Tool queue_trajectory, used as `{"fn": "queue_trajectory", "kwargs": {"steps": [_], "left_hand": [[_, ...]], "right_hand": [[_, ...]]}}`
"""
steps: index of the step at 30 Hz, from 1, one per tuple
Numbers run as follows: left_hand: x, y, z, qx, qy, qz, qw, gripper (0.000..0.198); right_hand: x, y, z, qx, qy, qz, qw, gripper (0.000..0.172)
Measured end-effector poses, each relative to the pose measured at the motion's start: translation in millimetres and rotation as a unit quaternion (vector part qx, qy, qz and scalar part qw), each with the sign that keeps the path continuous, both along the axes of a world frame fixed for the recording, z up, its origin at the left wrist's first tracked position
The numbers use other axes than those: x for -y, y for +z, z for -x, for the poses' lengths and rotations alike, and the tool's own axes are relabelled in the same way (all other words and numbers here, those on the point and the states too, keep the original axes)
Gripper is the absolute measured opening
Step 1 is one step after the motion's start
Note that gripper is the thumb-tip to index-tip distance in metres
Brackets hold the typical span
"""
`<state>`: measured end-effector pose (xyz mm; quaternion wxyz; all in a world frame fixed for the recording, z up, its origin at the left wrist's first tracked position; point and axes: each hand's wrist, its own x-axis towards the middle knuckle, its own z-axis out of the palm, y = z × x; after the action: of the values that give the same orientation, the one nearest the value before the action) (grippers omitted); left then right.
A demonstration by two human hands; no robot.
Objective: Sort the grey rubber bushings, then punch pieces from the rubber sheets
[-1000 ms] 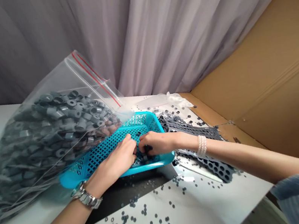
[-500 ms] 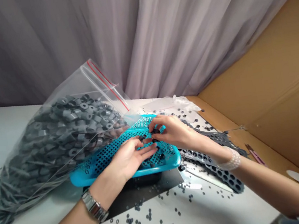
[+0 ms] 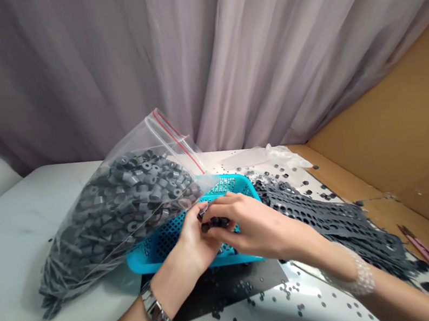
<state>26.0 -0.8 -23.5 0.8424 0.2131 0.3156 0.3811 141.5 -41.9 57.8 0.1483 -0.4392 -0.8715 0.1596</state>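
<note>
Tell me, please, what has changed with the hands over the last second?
Both hands rose out of the teal basket: the left hand and right hand now meet above its near side, fingers closed on small dark pieces. The bag of grey rings stayed leaning on the basket, the perforated strips beside it.

One blue basket [image 3: 151,260], one clear bag [image 3: 124,208], one wristwatch [image 3: 156,312], one bead bracelet [image 3: 358,280].

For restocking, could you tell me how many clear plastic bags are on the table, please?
2: a zip bag of grey rings left of the blue basket, and a crumpled bag behind it. Others may be hidden.
</note>
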Motion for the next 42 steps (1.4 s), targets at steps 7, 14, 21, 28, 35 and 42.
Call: {"fn": "queue_trajectory", "kwargs": {"steps": [7,14,21,28,35,42], "left_hand": [[8.4,15.6,-5.6,0.049,0.06,0.098,0.992,0.013],[6.9,22.4,2.5,0.076,0.042,0.157,0.984,0.012],[5.2,24.0,9.7,0.07,0.008,0.149,0.986,0.024],[7.8,23.8,7.2,0.053,0.02,0.132,0.99,0.017],[14.0,28.8,5.9,0.047,0.032,0.12,0.991,0.018],[11.4,25.2,8.0,0.044,0.008,0.105,0.993,0.02]], "right_hand": [[-5.8,-7.7,-15.7,-0.165,-0.092,-0.006,0.982,0.023],[-3.8,-11.8,-40.5,-0.307,-0.18,0.021,0.934,0.009],[-10.5,-32.9,-50.5,-0.319,-0.209,0.123,0.916,0.025],[-3.8,-36.9,-36.2,-0.313,-0.214,0.014,0.925,0.018],[15.5,-29.1,-29.8,-0.157,-0.144,-0.227,0.95,0.011],[26.7,-24.2,-25.9,-0.16,-0.12,-0.284,0.938,0.012]]}}
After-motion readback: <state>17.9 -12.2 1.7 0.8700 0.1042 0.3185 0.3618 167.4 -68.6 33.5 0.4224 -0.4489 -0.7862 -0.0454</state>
